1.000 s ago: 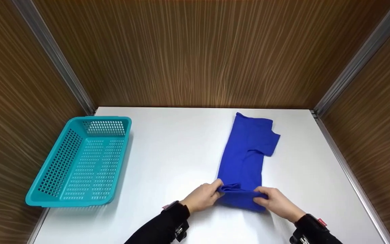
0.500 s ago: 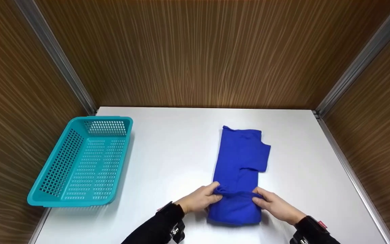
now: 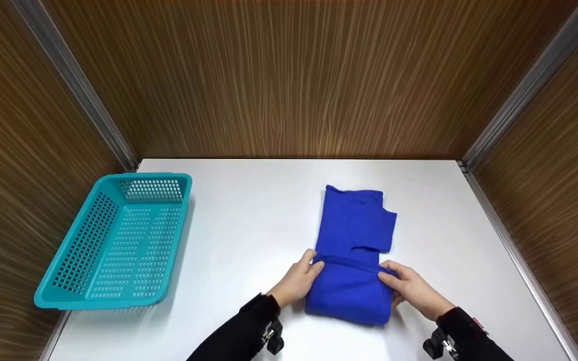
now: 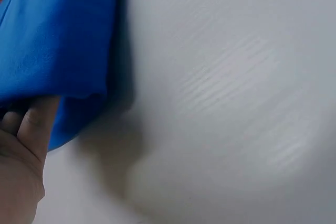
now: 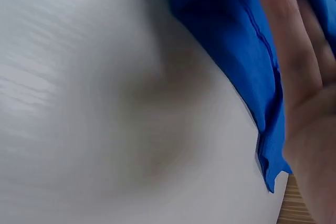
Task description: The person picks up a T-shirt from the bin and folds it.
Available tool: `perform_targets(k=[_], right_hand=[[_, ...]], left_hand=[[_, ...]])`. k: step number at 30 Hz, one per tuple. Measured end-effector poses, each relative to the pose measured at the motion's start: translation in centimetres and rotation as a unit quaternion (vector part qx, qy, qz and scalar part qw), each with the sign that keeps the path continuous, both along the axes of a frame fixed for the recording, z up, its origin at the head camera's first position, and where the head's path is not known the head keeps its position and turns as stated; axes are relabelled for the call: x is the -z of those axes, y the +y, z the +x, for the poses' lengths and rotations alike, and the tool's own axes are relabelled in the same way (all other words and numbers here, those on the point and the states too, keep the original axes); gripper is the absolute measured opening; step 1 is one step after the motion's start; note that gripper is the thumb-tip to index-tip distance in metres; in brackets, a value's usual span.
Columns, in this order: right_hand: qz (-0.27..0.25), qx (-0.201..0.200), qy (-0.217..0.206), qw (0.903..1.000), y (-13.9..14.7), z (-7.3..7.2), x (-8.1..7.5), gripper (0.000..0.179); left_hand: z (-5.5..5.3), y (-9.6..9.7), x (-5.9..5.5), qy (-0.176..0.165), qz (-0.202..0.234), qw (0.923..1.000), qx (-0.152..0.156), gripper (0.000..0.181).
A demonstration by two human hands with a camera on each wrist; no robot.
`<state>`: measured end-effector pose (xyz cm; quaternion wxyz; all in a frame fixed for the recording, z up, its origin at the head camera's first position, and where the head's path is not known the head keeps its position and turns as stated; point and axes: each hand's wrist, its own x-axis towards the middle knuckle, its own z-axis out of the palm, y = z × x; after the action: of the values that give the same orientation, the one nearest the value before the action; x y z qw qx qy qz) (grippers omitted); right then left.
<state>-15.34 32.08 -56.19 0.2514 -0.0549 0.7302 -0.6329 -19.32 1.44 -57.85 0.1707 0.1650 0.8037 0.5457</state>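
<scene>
A blue short-sleeved shirt lies lengthwise on the white table, its near end folded up over itself. My left hand pinches the left corner of the folded edge between thumb and fingers. At the right corner my right hand pinches the same edge. One sleeve sticks out to the right, farther up the shirt. In the left wrist view some fingers reach in under the blue cloth. The right wrist view has the right hand alongside layered cloth, its fingertips out of frame.
A teal perforated plastic basket stands on the left of the white table. Wood-grain panels with metal corner strips enclose the table at the back and both sides.
Both hands have brought the near end of the shirt toward me, then laid it farther up over the body. The whole shirt has shifted nearer and left.
</scene>
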Motion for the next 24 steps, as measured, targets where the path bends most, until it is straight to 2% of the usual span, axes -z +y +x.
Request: perform_targets(k=[4, 6, 8, 9, 10, 12, 14, 15, 16, 17, 19, 22, 24], right_hand=[[0.066, 0.081, 0.048, 0.9934, -0.5, -0.9, 0.5, 0.037], [0.088, 0.109, 0.071, 0.9876, -0.8, -1.3, 0.7, 0.035], [0.097, 0.131, 0.084, 0.983, -1.1, -1.7, 1.0, 0.033], [0.1, 0.14, 0.088, 0.9811, -1.2, -1.9, 1.1, 0.031], [0.104, 0.144, 0.092, 0.9798, -1.3, -2.0, 1.2, 0.031], [0.109, 0.153, 0.094, 0.9778, -1.5, -2.2, 1.4, 0.03], [0.109, 0.155, 0.092, 0.9774, -1.6, -2.4, 1.7, 0.029], [0.111, 0.157, 0.094, 0.9769, -1.7, -2.5, 1.8, 0.029], [0.114, 0.157, 0.096, 0.9763, -1.8, -2.6, 2.0, 0.028], [0.115, 0.159, 0.098, 0.9756, -1.9, -2.6, 2.1, 0.027], [0.124, 0.164, 0.102, 0.9734, -2.1, -2.8, 2.4, 0.027], [0.154, 0.183, 0.112, 0.9644, -2.4, -3.0, 2.8, 0.027], [0.18, 0.193, 0.123, 0.9568, -2.6, -3.2, 3.0, 0.027]], left_hand=[[-1.2, 0.9, 0.2, 0.002, 0.005, 0.9998, -0.022, 0.012], [-1.6, 1.1, 0.2, -0.021, 0.044, 0.9983, -0.03, 0.014], [-2.0, 1.3, 0.4, -0.064, 0.105, 0.9918, -0.033, 0.015], [-2.1, 1.4, 0.5, -0.095, 0.146, 0.9842, -0.033, 0.014], [-2.2, 1.5, 0.6, -0.127, 0.19, 0.9728, -0.034, 0.014], [-2.4, 1.8, 0.9, -0.184, 0.272, 0.9437, -0.042, 0.012], [-2.5, 2.1, 1.2, -0.216, 0.326, 0.9188, -0.054, 0.013], [-2.6, 2.2, 1.4, -0.224, 0.341, 0.9109, -0.061, 0.013], [-2.6, 2.3, 1.5, -0.228, 0.35, 0.9061, -0.067, 0.015], [-2.6, 2.4, 1.6, -0.234, 0.351, 0.9038, -0.072, 0.017], [-2.7, 2.5, 1.8, -0.24, 0.332, 0.9089, -0.078, 0.022], [-2.9, 2.5, 2.0, -0.243, 0.291, 0.9217, -0.081, 0.043], [-3.1, 2.5, 2.0, -0.229, 0.254, 0.9355, -0.089, 0.057]])
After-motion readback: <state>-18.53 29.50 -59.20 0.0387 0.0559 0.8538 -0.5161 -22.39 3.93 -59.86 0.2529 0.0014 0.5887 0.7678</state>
